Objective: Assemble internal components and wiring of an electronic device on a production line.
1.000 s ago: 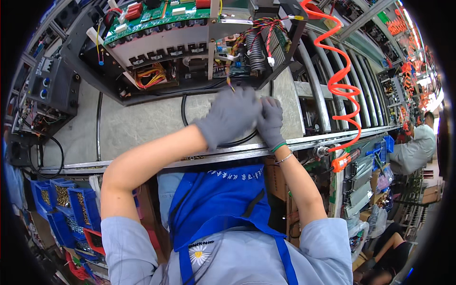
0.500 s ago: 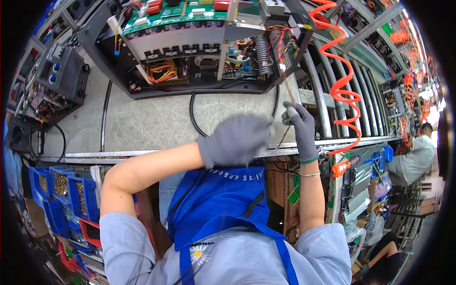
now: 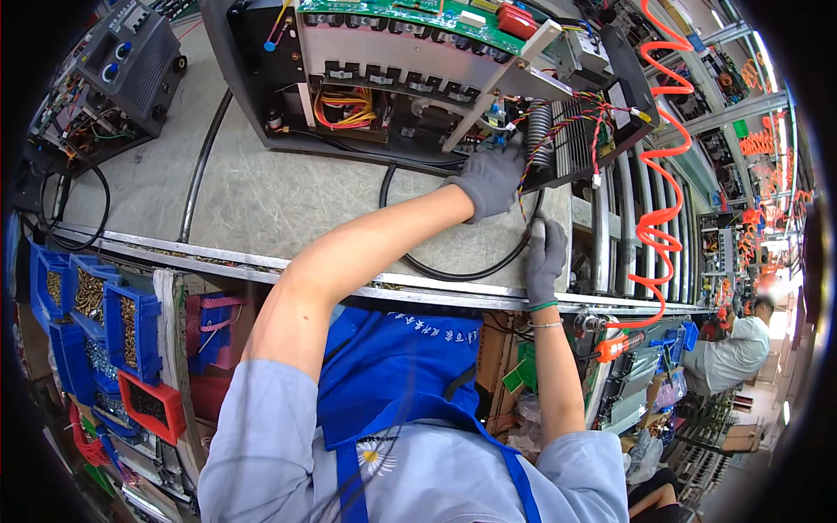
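Note:
An open machine chassis (image 3: 488, 87) with a green circuit board (image 3: 410, 19) along its top stands on the bench. My left hand (image 3: 494, 180), in a grey glove, reaches into its lower right part beside a metal coil (image 3: 540, 135); its fingertips are partly hidden among parts there. A bundle of thin twisted wires (image 3: 523, 187) in red, yellow and black hangs over the chassis's lower edge. My right hand (image 3: 547, 254), also gloved in grey, is closed at the lower end of these wires, in front of the chassis. A white connector (image 3: 596, 180) dangles to the right.
A thick black cable (image 3: 462, 276) loops over the bench top (image 3: 288, 205). A second machine (image 3: 122, 70) stands at left. Blue screw bins (image 3: 131, 327) sit below the bench edge. At right are rollers (image 3: 623, 222), a coiled orange hose (image 3: 656, 222) and a person (image 3: 737, 349).
My left hand has moved forward from above the bench edge into the chassis. My right hand has lowered slightly, staying by the wires. The view has shifted, with the chassis now further right.

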`<state>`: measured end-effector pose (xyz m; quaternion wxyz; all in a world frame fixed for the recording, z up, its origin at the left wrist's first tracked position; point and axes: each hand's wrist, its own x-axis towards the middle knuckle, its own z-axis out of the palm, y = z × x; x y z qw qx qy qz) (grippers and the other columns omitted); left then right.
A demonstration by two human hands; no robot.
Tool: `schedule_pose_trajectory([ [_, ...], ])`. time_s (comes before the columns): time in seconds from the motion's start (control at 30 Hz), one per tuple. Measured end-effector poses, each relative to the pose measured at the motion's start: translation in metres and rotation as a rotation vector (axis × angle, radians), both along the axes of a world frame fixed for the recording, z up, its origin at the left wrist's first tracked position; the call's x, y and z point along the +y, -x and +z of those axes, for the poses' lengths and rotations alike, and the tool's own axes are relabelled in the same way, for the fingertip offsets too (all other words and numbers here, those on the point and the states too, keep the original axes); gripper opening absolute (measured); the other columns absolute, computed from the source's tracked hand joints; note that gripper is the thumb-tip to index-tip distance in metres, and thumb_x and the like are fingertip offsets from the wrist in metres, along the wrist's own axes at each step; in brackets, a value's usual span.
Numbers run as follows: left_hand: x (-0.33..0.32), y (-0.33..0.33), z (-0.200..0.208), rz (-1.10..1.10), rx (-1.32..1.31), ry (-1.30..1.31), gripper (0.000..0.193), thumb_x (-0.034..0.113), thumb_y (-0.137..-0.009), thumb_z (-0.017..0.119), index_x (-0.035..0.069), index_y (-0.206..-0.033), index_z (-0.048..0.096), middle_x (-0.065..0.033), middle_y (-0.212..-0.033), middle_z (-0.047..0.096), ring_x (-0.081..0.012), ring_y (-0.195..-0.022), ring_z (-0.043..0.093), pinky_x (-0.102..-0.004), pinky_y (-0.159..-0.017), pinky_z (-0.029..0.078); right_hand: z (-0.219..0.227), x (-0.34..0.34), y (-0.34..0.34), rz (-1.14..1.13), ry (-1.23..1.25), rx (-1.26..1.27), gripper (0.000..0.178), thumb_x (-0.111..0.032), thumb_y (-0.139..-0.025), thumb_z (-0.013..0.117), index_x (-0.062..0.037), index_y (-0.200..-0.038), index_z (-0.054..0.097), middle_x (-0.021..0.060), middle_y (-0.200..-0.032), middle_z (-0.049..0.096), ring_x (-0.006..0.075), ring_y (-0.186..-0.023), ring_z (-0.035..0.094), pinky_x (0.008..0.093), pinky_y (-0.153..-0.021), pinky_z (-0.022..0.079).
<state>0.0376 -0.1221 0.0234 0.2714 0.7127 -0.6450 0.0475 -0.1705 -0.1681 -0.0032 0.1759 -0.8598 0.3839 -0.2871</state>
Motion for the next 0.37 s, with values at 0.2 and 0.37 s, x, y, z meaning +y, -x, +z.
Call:
schedule_pose_trajectory([
  [0.2, -0.036, -0.003, 0.006, 0.146, 0.172, -0.228, 0.064, 0.031, -0.082, 0.057, -0.001, -0.135, 0.043, -0.0275, -0.143, 0.038, -0.0363, -0.105, 0.062, -0.0450, -0.086, 0.052, -0.004, 0.002, 0.000, -0.030, 0.029, -0.008, 0.037, -0.032, -0.094, 0.052, -0.0054, -0.117, 0.064, 0.0187, -0.114, 0.059, 0.0344, -0.111, 0.051, 0.0422, -0.098, 0.039],
  [0.37, -0.047, -0.009, -0.001, 0.087, -0.066, -0.357, 0.069, 0.041, -0.081, 0.059, 0.003, -0.137, 0.043, -0.0251, -0.144, 0.039, -0.0358, -0.113, 0.060, -0.0517, -0.090, 0.049, -0.002, -0.003, 0.002, -0.040, 0.023, 0.025, 0.039, -0.034, -0.094, 0.054, -0.0066, -0.119, 0.063, 0.0194, -0.118, 0.058, 0.0343, -0.115, 0.051, 0.0419, -0.100, 0.038],
])
